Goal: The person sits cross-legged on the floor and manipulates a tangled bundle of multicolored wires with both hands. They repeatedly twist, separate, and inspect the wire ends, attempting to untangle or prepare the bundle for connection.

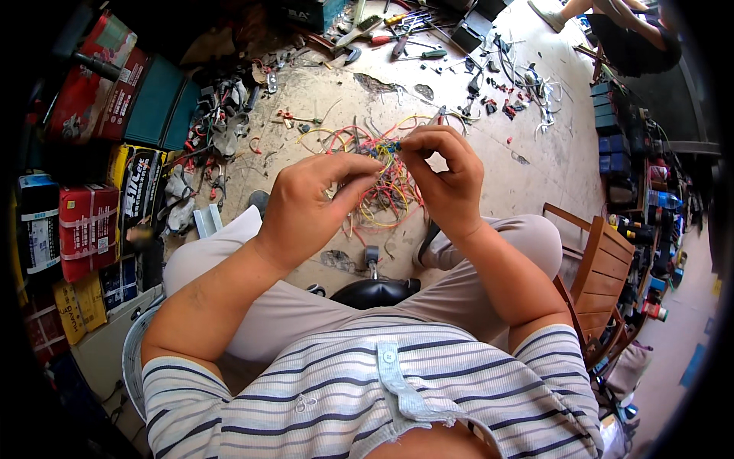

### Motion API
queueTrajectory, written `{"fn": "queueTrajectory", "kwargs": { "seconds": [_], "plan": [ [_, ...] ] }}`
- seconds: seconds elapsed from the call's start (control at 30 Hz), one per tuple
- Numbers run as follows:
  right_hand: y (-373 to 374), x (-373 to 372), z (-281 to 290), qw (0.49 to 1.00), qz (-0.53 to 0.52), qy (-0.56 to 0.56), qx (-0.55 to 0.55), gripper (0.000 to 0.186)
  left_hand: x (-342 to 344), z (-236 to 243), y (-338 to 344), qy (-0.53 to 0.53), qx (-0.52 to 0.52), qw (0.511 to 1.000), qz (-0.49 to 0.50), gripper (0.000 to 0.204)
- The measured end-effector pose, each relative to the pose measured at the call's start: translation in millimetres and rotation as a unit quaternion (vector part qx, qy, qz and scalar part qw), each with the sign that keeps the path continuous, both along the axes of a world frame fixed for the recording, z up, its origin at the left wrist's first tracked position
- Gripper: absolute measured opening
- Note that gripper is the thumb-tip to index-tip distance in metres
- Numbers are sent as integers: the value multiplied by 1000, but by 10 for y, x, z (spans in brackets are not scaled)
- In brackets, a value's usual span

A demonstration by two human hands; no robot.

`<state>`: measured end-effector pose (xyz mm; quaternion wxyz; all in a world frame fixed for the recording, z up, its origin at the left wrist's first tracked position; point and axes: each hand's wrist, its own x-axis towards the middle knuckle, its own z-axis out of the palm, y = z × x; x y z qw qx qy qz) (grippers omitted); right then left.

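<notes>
My left hand (310,203) is closed in a pinch, thumb against forefinger; whatever lies between the tips is too small to make out. Close by, my right hand (449,180) pinches a small blue piece (394,146) that looks like a wire connector. The two sets of fingertips are a short way apart. Beneath them a tangled heap of thin wires (390,200), red, yellow and other colours, lies on the floor, and the hands hide part of it.
Boxes (90,229) are stacked along the left. Screwdrivers and other hand tools (397,42) lie at the far side, with wire scraps (527,96) nearby. A wooden chair (600,275) stands at my right. Another person's leg (569,11) shows at the top right.
</notes>
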<state>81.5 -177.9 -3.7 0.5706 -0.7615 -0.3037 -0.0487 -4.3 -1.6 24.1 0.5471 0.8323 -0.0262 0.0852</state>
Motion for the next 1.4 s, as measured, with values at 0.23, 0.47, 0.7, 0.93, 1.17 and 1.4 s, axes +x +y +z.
{"fn": "queueTrajectory", "kwargs": {
  "seconds": [0.23, 0.47, 0.7, 0.93, 1.17, 1.4],
  "plan": [
    [-12, 40, -63, 991, 74, 109, 8, 14, 90, 66, 194, 223, -314, 921, -61, 22],
    [-59, 61, -119, 963, 157, 210, 67, 13, 115, 209, 248, 247, -316, 914, -62, 21],
    [-74, 105, -167, 947, 178, 252, 88, 10, 128, 164, 281, 211, -272, 938, -45, 16],
    [-98, 100, -167, 922, 200, 316, 94, 11, 93, 103, 237, 133, -161, 973, -97, 17],
    [-122, 113, -227, 891, 242, 373, 94, 11, 73, 144, 214, 105, -68, 982, -138, 15],
    [-133, 116, -232, 884, 249, 384, 94, 11, 69, 154, 222, 177, -89, 972, -123, 9]
  ]
}}
